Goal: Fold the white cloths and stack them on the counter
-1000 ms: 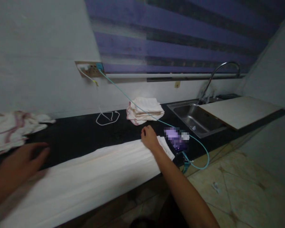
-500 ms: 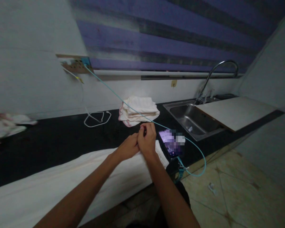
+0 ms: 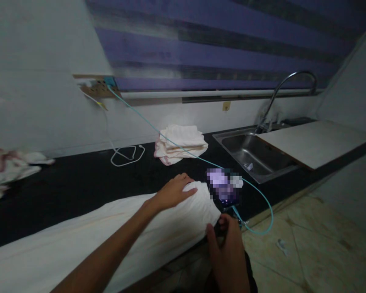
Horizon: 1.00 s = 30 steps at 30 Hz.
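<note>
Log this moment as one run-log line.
left hand: flat on white cloth | right hand: pinching cloth corner at counter edge | phone: beside cloth, teal cable attached

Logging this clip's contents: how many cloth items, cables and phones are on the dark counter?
Cloth items: 3 (long white cloth, folded towel stack, crumpled patterned cloth)
Cables: 2 (teal cable, white cable)
Phones: 1
Total: 6
</note>
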Tool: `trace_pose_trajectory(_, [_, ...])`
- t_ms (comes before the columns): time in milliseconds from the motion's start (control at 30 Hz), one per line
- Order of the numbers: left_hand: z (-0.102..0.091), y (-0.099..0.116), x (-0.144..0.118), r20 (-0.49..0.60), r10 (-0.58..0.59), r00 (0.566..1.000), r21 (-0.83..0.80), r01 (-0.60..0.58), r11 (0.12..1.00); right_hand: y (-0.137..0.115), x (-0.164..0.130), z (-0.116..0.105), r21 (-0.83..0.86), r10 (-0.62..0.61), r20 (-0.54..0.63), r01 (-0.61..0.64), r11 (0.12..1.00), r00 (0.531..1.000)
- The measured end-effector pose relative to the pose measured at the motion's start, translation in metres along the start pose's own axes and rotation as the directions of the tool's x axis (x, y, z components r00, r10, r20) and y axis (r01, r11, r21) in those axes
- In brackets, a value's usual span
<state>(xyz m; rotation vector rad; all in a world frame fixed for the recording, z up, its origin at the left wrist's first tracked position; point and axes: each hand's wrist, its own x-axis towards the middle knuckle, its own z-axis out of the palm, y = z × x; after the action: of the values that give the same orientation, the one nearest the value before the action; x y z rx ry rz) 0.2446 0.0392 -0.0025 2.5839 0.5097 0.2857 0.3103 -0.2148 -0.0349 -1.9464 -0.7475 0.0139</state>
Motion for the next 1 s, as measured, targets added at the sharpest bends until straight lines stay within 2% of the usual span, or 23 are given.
trace_pose_trajectory(67, [-0.009,0.003,0.011,0.094,-0.052,0.994,-0.074,0.059,0.995,-0.001,0.007,0.001,-0.056,-0.002,0.029,0.004,0.998,1.000])
trace_pose_trajectory(133, [-0.021,0.009,0.029,0.234,-0.090,0.968,-0.075,0.110,0.991,-0.004,0.014,0.002,-0.122,-0.024,0.074,0.033,0.992,0.997])
trace_pose_trajectory(233, [-0.033,0.024,0.060,0.457,-0.108,0.883,0.027,0.107,0.994,-0.005,0.022,0.004,-0.205,-0.051,0.105,0.072,0.976,0.993])
trace_pose_trajectory(300, [-0.035,0.032,0.078,0.530,-0.115,0.840,0.092,0.078,0.993,-0.005,0.022,0.006,-0.223,-0.064,0.093,0.084,0.971,0.994])
trace_pose_trajectory(333, [-0.034,0.035,0.084,0.540,-0.107,0.835,0.105,0.059,0.993,-0.004,0.021,0.007,-0.225,-0.071,0.082,0.087,0.970,0.994])
trace_pose_trajectory(433, [-0.028,0.039,0.090,0.490,-0.041,0.871,0.042,0.023,0.999,-0.002,0.017,0.011,-0.218,-0.081,0.040,0.088,0.972,0.996])
trace_pose_trajectory(600, [-0.025,0.053,0.074,0.366,-0.001,0.931,-0.102,0.041,0.994,0.000,0.016,0.016,-0.185,-0.084,0.004,0.084,0.979,0.996])
trace_pose_trajectory(667, [-0.022,0.066,0.066,0.301,-0.035,0.953,-0.058,0.055,0.997,-0.002,0.017,0.017,-0.178,-0.084,0.001,0.083,0.980,0.996])
trace_pose_trajectory(767, [-0.006,0.084,0.060,0.144,-0.135,0.980,0.144,0.114,0.983,-0.003,0.018,0.017,-0.174,-0.079,0.002,0.078,0.982,0.997])
trace_pose_trajectory(833, [0.008,0.087,0.060,0.055,-0.126,0.991,0.245,0.109,0.963,-0.003,0.018,0.016,-0.162,-0.082,0.010,0.082,0.983,0.997])
trace_pose_trajectory(933, [0.025,0.082,0.062,0.011,-0.108,0.994,0.252,0.102,0.962,-0.002,0.016,0.014,-0.141,-0.082,0.023,0.085,0.986,0.996])
trace_pose_trajectory(1000, [0.028,0.076,0.063,0.009,-0.106,0.994,0.181,0.102,0.978,-0.002,0.016,0.012,-0.127,-0.076,0.028,0.079,0.989,0.997])
